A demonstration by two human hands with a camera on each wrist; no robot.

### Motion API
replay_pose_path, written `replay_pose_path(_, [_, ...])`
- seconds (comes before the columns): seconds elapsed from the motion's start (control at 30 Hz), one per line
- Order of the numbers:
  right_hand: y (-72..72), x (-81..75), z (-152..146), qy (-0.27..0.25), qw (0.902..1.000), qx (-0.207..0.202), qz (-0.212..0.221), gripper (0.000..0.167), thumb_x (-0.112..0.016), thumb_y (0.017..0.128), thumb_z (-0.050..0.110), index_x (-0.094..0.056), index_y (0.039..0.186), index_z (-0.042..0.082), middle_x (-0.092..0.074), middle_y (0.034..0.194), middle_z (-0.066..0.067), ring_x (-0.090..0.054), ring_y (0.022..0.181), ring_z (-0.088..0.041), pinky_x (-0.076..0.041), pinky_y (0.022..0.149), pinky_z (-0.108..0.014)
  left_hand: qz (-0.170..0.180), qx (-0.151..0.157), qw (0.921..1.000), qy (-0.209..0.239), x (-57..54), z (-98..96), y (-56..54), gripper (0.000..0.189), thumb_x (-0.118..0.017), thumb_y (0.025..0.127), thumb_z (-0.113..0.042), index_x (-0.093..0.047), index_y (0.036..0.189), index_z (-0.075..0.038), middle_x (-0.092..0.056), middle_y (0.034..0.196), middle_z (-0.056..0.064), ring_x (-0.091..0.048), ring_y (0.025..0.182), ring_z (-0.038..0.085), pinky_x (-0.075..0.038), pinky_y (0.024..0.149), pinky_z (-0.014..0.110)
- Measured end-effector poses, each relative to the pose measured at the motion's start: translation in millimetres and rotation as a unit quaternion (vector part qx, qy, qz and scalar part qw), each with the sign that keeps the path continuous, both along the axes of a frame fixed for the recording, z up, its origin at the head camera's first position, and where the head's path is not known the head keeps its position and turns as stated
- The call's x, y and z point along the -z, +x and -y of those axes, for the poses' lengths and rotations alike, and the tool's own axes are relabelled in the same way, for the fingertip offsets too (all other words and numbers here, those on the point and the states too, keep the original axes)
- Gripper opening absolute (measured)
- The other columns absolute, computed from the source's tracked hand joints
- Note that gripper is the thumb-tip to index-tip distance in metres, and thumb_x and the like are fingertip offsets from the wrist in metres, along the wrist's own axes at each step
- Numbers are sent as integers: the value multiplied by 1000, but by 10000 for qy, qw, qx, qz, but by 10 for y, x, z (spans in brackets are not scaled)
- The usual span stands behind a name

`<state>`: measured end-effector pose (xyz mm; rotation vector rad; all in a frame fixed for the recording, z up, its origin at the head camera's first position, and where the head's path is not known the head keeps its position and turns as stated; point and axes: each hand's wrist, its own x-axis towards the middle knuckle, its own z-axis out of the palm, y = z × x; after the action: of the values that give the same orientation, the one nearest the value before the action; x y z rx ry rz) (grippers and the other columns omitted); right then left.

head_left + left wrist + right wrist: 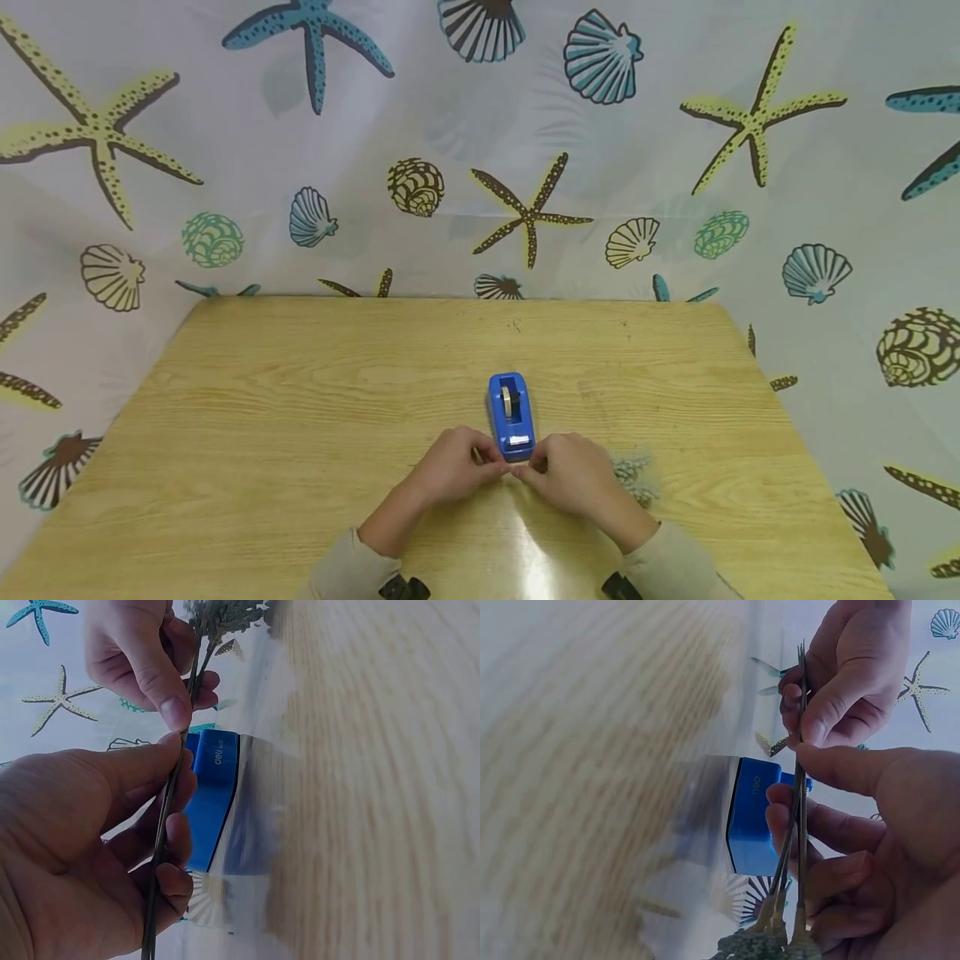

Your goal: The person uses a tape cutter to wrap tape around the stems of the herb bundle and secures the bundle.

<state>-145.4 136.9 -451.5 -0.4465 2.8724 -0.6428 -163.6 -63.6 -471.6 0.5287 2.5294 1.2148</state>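
Note:
A small bunch of thin dark stems (159, 855) with grey-green flower heads (636, 479) is held level above the table by both hands. My left hand (453, 467) pinches the bare stems between thumb and fingers. Right beside it, thumb tips almost meeting, the right hand (573, 475) pinches the same stems (800, 817) closer to the heads. Just beyond the fingertips stands a blue tape dispenser (512, 433), holding a roll of tape (507, 402). Whether any tape lies on the stems is too small to tell.
The wooden table (300, 400) reaches back to a white curtain (480, 125) printed with starfish and shells, which also hangs along both sides. Light glares off the table's front part below the hands.

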Motion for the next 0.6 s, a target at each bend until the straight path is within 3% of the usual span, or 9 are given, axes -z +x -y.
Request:
replay_pose_path(0.2, [8, -20, -2, -48, 10000, -1, -43, 25, -76, 87, 39, -74, 71, 20, -63, 65, 11, -49, 53, -6, -39, 48, -23, -22, -149, 9998, 128, 2, -19, 7, 11, -79, 85, -16, -76, 76, -12, -65, 71, -6, -53, 65, 9, -43, 56, 21])
replay_pose_path(0.6, [9, 12, -7, -4, 10000, -90, 40, 23, -81, 83, 35, -70, 67, 21, -61, 63, 12, -49, 56, -7, -39, 50, -24, 86, -33, 9999, 52, 26, -37, 45, 10, -81, 82, -12, -73, 77, -12, -64, 74, -4, -55, 70, 11, -45, 61, 22])
